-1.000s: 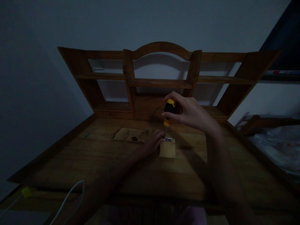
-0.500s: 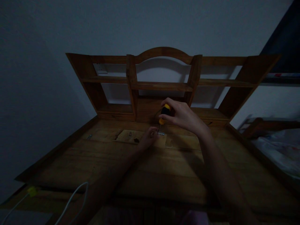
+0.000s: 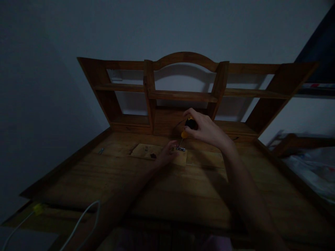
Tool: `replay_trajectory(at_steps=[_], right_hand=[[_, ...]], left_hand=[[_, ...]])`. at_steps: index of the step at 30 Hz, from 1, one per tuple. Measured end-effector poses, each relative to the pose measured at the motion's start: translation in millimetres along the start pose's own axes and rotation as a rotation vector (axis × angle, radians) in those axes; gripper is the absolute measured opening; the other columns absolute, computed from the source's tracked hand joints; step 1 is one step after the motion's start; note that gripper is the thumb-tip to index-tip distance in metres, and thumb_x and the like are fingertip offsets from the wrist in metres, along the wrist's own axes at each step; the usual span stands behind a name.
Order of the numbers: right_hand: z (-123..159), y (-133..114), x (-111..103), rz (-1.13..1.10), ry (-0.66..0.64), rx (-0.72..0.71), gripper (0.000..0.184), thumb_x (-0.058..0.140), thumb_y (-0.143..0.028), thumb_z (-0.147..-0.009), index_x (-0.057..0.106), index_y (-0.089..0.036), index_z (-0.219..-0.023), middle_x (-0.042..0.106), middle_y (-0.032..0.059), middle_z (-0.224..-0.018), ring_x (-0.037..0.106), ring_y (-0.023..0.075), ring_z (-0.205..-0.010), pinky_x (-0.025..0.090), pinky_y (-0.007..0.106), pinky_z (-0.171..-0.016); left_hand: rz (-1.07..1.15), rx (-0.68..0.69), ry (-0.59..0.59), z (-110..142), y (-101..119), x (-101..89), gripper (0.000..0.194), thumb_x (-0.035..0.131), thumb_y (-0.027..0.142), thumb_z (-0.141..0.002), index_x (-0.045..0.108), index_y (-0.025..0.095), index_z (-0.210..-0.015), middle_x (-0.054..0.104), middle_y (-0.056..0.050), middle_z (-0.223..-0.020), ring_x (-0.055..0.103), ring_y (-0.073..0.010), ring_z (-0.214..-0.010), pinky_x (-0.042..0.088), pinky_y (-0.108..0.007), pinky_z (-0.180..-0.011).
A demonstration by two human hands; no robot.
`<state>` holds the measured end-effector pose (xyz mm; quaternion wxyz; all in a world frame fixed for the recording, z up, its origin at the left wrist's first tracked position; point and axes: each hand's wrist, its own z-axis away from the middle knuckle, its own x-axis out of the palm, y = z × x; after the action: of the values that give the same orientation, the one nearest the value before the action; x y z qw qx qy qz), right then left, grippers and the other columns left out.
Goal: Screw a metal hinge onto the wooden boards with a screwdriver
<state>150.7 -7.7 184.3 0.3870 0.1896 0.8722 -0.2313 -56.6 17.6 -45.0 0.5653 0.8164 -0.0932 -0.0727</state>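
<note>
My right hand is closed round the yellow and black handle of a screwdriver. The tool tilts, its shaft pointing down and left to a small shiny metal fitting. That fitting lies on a thin, pale wooden board with a dark hole and a ragged left end. Just left of the fitting, my left hand rests on the board, thumb and forefinger apart around the near end. Nothing shows gripped between them, though the dim light blurs detail.
The board lies on a wooden desktop. Behind it rises a wooden shelf unit against the wall. A small metal piece lies at left. A white cable and a yellow item are at front left; plastic-wrapped things lie at right.
The screwdriver leans more to the right, and my right hand has shifted slightly right with it. My left thumb and forefinger have spread from near the screwdriver tip. The view has shifted slightly.
</note>
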Motion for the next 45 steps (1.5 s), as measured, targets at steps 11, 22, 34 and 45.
replay_trajectory(at_steps=[11, 22, 34, 45], right_hand=[[-2, -6, 7, 0.117, 0.043, 0.028, 0.031, 0.056, -0.022, -0.083, 0.049, -0.024, -0.113, 0.06, 0.0092, -0.117, 0.06, 0.0263, -0.097, 0.046, 0.039, -0.084], [-2, -7, 5, 0.2, 0.078, 0.052, 0.032, 0.056, -0.024, -0.086, 0.052, -0.023, -0.118, 0.058, 0.0116, -0.12, 0.061, 0.0286, -0.098, 0.047, 0.043, -0.084], [0, -5, -2, 0.193, 0.044, 0.035, 0.033, 0.059, -0.024, -0.084, 0.055, -0.023, -0.116, 0.057, 0.0115, -0.122, 0.061, 0.028, -0.097, 0.049, 0.043, -0.085], [0, -3, -6, 0.117, 0.075, 0.013, 0.034, 0.064, -0.029, -0.086, 0.054, -0.025, -0.118, 0.057, 0.0104, -0.12, 0.059, 0.0278, -0.106, 0.049, 0.044, -0.092]], left_hand=[[-0.014, -0.059, 0.031, 2, 15, 5.4, 0.063, 0.079, 0.035, -0.078, 0.051, 0.025, -0.133, 0.062, -0.011, -0.132, 0.06, -0.0286, -0.121, 0.049, -0.045, -0.098], [0.007, -0.015, 0.008, -2, 5, 2.5, 0.062, 0.081, 0.038, -0.077, 0.054, 0.024, -0.131, 0.064, -0.011, -0.13, 0.061, -0.0291, -0.12, 0.049, -0.046, -0.099], [0.017, -0.065, 0.015, -1, 5, 3.2, 0.063, 0.081, 0.036, -0.076, 0.053, 0.023, -0.131, 0.064, -0.012, -0.13, 0.061, -0.0291, -0.12, 0.049, -0.046, -0.099], [-0.016, -0.042, 0.02, -1, 1, 1.6, 0.06, 0.08, 0.038, -0.077, 0.055, 0.025, -0.129, 0.064, -0.011, -0.13, 0.06, -0.0297, -0.121, 0.05, -0.046, -0.097]])
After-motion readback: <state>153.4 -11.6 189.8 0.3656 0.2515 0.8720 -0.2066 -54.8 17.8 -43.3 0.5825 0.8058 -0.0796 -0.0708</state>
